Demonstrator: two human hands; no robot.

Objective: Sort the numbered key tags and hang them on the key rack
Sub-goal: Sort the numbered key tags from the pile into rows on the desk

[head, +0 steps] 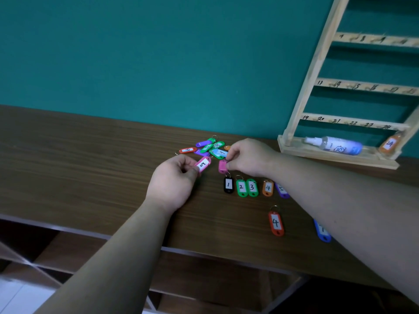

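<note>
Head view, looking down: our left hand (174, 177) pinches a pink tag marked 5 (202, 164) by its near end between thumb and fingers, label up, the tag slanting toward the pile. Just beside it, our right hand (247, 157) has its fingers curled down onto a second pink tag (222, 166) and grips its edge. That tag shows us no label, and its metal ring points toward the row below. Whether it rests on the table or hangs clear of it we cannot tell.

Behind both hands lies a loose pile of tags (210, 147), green, purple, red, blue and orange, overlapping one another. We read a 9 on the blue one; the others are too blurred.

In front of our right hand a row lies in order, rings toward the wall: black tag 1 (228, 185), green tag 2 (241, 188) and green tag 3 (252, 187) side by side, orange tag 4 (268, 188), then purple tag 5 (281, 190), partly under our right forearm. Nearer the table edge, apart from the row, lie red tag 4 (276, 223) and a blue tag (322, 231) half hidden by the forearm.

To the right the wooden key rack (308, 75) stands on the table (90, 155) against the teal wall (158, 53), its rails hand-numbered. Orange tag 24 (389, 143) hangs at the right end of the lowest rail. A spray bottle (333, 145) lies on its side on the rack's base. Open shelves (68, 257) show under the table.
</note>
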